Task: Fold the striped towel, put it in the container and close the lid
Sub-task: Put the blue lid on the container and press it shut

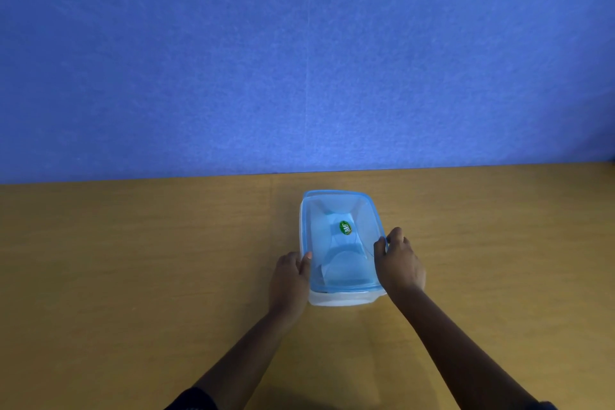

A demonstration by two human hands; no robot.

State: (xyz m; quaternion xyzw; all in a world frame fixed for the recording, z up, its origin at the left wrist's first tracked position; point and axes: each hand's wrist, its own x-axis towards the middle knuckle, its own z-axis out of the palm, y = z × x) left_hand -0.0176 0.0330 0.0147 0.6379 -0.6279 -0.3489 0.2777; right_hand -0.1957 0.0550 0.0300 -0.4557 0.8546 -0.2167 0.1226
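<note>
A translucent white container stands on the wooden table, a little right of centre. Its see-through blue lid lies on top and carries a green oval sticker. Pale folded cloth shows dimly through the lid; I cannot make out any stripes. My left hand grips the lid's left edge near the front, thumb on top. My right hand grips the right edge, fingers curled over the rim. The lid's front edge sits slightly above the container's rim.
The wooden table stretches wide on both sides of the container. A blue felt wall rises straight behind the table's far edge, close behind the container.
</note>
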